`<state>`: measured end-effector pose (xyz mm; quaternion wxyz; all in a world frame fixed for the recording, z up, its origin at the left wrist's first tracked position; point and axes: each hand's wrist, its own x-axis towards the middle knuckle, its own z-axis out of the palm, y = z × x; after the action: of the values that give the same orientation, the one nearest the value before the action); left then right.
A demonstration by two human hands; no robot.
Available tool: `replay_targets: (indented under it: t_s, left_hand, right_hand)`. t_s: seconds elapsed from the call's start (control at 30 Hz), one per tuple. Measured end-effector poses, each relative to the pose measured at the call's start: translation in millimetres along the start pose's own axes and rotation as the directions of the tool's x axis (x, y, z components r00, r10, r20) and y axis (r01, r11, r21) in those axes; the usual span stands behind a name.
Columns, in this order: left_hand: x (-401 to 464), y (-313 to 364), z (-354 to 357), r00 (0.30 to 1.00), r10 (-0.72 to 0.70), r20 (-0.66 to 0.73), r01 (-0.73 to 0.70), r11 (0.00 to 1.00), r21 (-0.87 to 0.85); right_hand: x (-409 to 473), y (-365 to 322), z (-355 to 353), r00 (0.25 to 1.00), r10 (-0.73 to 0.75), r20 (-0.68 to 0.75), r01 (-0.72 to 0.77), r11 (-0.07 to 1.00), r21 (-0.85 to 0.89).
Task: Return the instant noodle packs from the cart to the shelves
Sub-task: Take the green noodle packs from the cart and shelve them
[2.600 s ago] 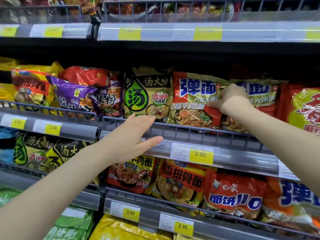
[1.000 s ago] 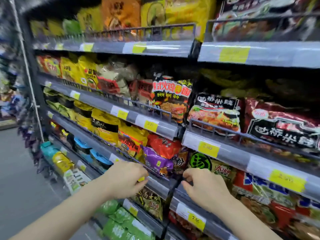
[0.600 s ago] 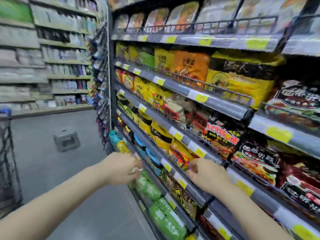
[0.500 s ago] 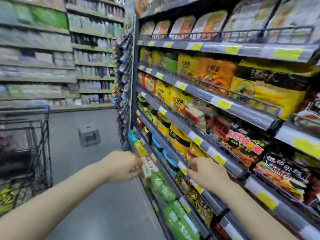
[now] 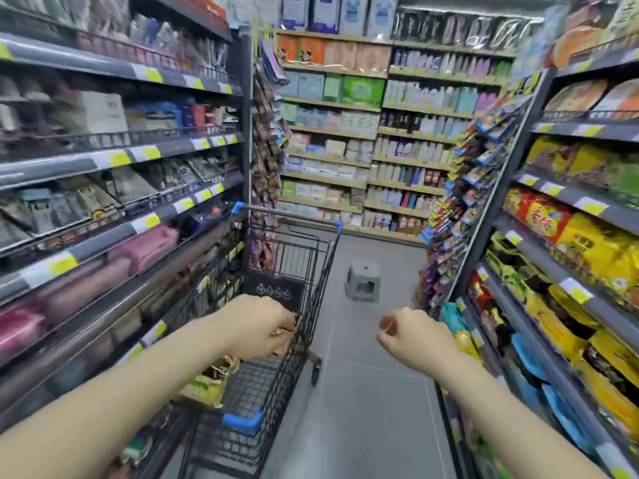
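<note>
Two bare arms reach down the aisle from where the person stands; the left hand [image 5: 257, 324] is over the black wire cart [image 5: 294, 271], its fingers curled down among the packs at the cart's right wall, and something gold-brown shows at the fingertips, though I cannot tell whether they actually grip it; the right hand [image 5: 413, 335] hangs in the air over the grey floor [image 5: 363, 392], just right of the cart, fingers loosely curled and holding nothing. Instant noodle packs [image 5: 211, 382] lie inside the cart below the left forearm, green and gold wrappers bunched toward its near end. Noodle shelves [image 5: 560, 257] run along the right side of the aisle, stacked with yellow, red and blue packets behind yellow price tags; shelving on the left carries boxed goods and pink packs, blurred. A small grey step stool [image 5: 363, 281] sits on the floor beyond the cart, well apart from both hands.
</note>
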<state>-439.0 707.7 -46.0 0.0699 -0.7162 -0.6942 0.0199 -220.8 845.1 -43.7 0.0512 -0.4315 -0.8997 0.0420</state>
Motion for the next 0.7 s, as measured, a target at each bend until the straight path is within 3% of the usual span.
replay_targets:
  t_s: [0.3,0.7]
  left_hand:
    - [-35,-107,9,0.992,-0.121,0.041,0.123,0.992,-0.037]
    - [29,-225,52,0.975,-0.207,0.078,0.212,0.974,-0.075]
  right_hand:
    - [65,-111,21,0.988,-0.153,-0.005,0.153,0.988,0.030]
    - [200,-160,56,0.974,-0.225,0.007,0.224,0.972,0.071]
